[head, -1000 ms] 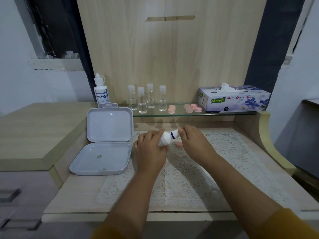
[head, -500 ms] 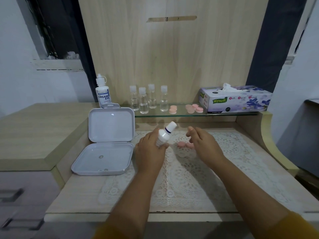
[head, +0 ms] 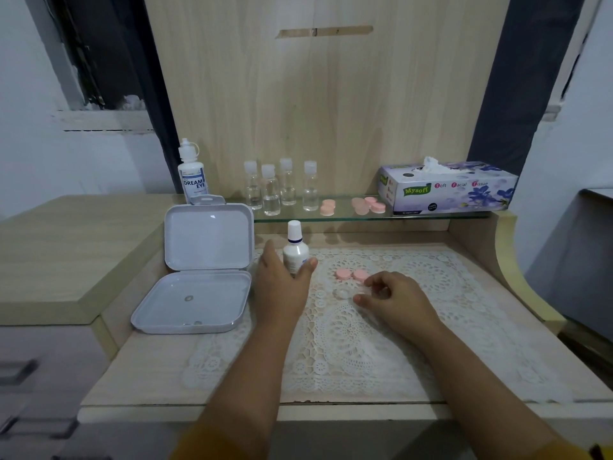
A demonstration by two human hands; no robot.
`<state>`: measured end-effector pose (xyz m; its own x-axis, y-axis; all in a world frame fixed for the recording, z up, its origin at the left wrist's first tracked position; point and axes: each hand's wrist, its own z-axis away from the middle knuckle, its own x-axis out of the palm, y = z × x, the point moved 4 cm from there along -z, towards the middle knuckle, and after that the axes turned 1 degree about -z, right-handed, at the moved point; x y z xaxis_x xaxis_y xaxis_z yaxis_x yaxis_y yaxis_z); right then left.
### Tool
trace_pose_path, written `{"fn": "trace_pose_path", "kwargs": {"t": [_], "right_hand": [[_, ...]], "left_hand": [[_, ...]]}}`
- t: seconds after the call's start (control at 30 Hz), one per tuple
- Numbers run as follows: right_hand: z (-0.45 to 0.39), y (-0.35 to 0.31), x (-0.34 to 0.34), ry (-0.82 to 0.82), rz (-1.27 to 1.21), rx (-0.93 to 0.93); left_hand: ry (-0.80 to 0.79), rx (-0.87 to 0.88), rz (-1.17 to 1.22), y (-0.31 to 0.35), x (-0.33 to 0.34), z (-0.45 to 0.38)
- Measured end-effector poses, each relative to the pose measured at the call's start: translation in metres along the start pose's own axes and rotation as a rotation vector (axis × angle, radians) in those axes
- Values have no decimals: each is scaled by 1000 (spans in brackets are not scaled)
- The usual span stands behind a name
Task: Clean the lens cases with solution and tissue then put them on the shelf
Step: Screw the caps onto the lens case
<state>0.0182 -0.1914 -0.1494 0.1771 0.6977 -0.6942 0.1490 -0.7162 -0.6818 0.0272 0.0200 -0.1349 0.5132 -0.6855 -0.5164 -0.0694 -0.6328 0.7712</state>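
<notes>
While your left hand (head: 282,287) grips the upright solution bottle (head: 295,255) on the lace mat (head: 414,327), your right hand (head: 394,298), fingers loosely curled and holding nothing, rests at the four o'clock side of the pink lens case (head: 351,274). More pink cases (head: 368,205) sit on the glass shelf (head: 431,216) at twelve o'clock.

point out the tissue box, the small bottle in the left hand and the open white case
tissue box (head: 451,190), head view, front printed face
small bottle (head: 295,255), head view, white body
open white case (head: 207,242), head view, raised lid
</notes>
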Motion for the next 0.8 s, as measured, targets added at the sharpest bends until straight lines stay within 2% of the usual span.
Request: {"fn": "trace_pose_path", "kwargs": {"t": [0.07,0.13,0.27,0.33,0.4,0.6,0.7,0.8], "right_hand": [[-1,1,0,-7,44,-17],[-2,1,0,-10,69,-28],[-2,1,0,3,70,-33],[-1,1,0,7,72,-31],[-1,1,0,8,78,-30],[-1,0,0,14,75,-36],[-1,0,0,14,77,-34],[-1,0,0,13,67,-28]], "left_hand": [[132,80,28,7,-8,5],[175,207,109,13,-11,11],[-68,381,154,17,5,18],[-122,441,125,22,9,20],[-181,427,103,26,13,19],[-512,277,-133,36,30,16],[-647,275,-190,44,32,17],[-709,288,-258,47,33,16]]}}
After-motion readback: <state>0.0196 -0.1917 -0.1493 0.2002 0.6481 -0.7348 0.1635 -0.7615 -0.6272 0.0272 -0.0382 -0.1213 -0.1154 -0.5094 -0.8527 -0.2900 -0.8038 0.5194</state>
